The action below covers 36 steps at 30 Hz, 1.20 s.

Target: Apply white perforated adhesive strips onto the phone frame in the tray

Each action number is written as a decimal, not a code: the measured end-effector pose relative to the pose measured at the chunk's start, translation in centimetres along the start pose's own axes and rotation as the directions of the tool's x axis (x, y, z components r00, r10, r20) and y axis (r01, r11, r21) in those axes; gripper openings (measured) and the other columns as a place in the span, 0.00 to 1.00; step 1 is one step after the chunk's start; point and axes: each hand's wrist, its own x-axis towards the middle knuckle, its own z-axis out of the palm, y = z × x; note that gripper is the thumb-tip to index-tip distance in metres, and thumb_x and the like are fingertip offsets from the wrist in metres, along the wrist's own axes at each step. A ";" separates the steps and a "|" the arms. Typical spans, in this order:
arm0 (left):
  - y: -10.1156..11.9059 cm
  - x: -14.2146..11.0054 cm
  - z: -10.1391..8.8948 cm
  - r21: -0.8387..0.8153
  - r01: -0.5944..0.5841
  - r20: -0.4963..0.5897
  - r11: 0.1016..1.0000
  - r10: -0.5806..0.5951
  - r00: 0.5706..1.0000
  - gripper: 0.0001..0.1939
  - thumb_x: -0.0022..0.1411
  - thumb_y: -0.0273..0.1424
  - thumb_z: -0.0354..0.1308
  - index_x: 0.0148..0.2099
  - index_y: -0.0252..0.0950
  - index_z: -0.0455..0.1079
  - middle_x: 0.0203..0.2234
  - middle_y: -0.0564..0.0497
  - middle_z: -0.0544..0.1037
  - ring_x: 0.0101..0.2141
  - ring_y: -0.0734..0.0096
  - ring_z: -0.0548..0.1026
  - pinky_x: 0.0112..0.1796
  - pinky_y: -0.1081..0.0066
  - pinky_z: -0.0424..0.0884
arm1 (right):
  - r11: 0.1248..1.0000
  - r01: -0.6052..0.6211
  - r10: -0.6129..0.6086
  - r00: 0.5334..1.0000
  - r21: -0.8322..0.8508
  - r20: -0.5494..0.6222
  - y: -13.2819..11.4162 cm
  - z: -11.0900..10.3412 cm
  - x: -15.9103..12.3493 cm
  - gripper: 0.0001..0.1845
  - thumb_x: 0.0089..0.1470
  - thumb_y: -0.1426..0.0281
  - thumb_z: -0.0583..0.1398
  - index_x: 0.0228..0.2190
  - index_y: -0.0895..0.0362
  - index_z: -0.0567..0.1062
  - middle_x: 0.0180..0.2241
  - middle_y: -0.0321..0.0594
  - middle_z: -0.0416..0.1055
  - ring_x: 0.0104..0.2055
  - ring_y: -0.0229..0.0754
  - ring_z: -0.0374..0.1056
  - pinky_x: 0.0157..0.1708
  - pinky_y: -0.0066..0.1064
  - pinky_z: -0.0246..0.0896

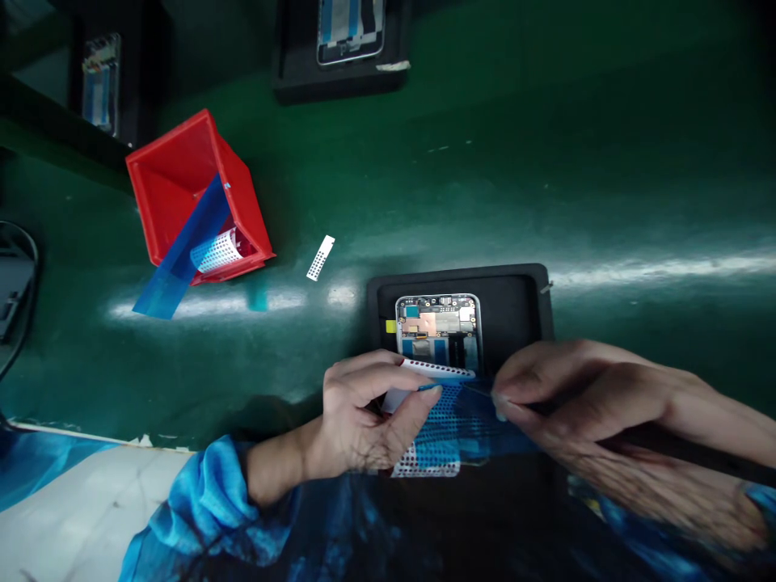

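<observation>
An open phone body with its circuit board showing lies in a black tray on the green bench. My left hand is closed on a blue sheet of small dotted stickers, held just in front of the phone, with a white strip curling off its top edge. My right hand is pinched at the sheet's right edge and seems to grip a thin tool, which I cannot make out clearly.
A red bin lies tilted at the left, with a blue film strip and a white dotted liner spilling out. A loose white strip lies on the bench. More trays with phones stand at the back.
</observation>
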 end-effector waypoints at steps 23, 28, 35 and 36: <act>-0.1 0.0 0.1 -0.009 -0.026 -0.008 1.000 0.026 1.000 0.07 0.40 0.21 0.57 0.28 0.32 0.69 0.21 0.50 0.73 0.21 0.75 0.70 0.21 0.75 0.68 | 0.999 0.012 -0.009 0.995 -0.034 0.101 1.5 -0.5 -1.7 0.13 0.31 0.83 0.58 0.21 0.55 0.66 0.26 0.37 0.65 0.30 0.41 0.65 0.24 0.35 0.64; -0.1 0.0 0.0 0.005 -0.024 -0.008 1.000 0.024 1.000 0.07 0.40 0.21 0.57 0.28 0.32 0.69 0.20 0.50 0.74 0.20 0.75 0.70 0.20 0.75 0.67 | 0.996 0.078 -0.072 0.985 -0.034 0.156 1.1 -0.4 -1.1 0.04 0.43 0.74 0.54 0.23 0.53 0.67 0.24 0.40 0.65 0.29 0.41 0.65 0.23 0.35 0.65; -0.1 0.1 0.0 0.018 -0.030 -0.006 0.999 0.030 1.000 0.07 0.40 0.21 0.57 0.27 0.33 0.69 0.20 0.50 0.74 0.20 0.75 0.70 0.20 0.75 0.67 | 0.994 0.104 -0.100 0.982 -0.019 0.163 1.4 -0.5 -1.4 0.07 0.46 0.68 0.51 0.25 0.53 0.68 0.23 0.42 0.66 0.31 0.43 0.66 0.25 0.38 0.66; -0.1 0.1 0.0 0.019 -0.030 -0.006 0.999 0.030 1.000 0.07 0.40 0.21 0.57 0.27 0.32 0.69 0.20 0.50 0.74 0.20 0.75 0.70 0.20 0.75 0.67 | 0.996 0.093 -0.090 0.984 -0.010 0.156 1.5 -0.5 -1.5 0.06 0.46 0.68 0.52 0.25 0.53 0.69 0.23 0.42 0.66 0.31 0.43 0.66 0.26 0.38 0.66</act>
